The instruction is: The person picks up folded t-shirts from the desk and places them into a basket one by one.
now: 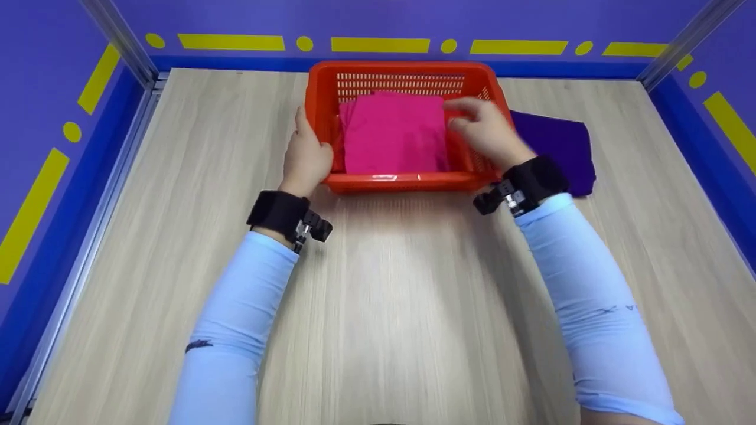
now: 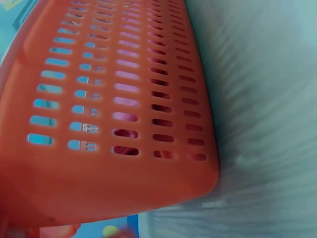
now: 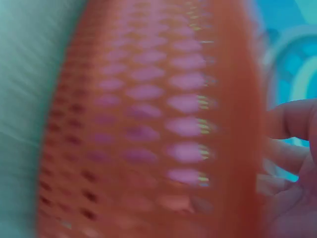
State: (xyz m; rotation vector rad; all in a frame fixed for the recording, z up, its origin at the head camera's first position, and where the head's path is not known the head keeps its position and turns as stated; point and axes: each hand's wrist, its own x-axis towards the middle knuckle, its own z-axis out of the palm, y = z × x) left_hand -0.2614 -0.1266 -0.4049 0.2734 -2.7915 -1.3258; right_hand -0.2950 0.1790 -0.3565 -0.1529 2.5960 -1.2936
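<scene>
An orange-red plastic basket (image 1: 407, 184) with slotted walls stands at the far middle of the table. Inside it lies a folded pink cloth (image 1: 396, 133), seen also through the slots in both wrist views. My left hand (image 1: 307, 154) holds the basket's left side, its thumb at the rim and a finger along the outside. Over the right rim reaches my right hand (image 1: 493, 133), blurred, with loosely bent fingers near the pink cloth's right edge; nothing shows in its grasp. In the right wrist view its fingers (image 3: 292, 121) appear beyond the basket wall (image 3: 233, 129).
A folded dark purple cloth (image 1: 567, 150) lies on the table right of the basket, partly behind my right wrist. The wood-grain table (image 1: 390, 307) is bounded by blue-purple panels (image 1: 378, 20) with yellow marks and metal posts at the corners.
</scene>
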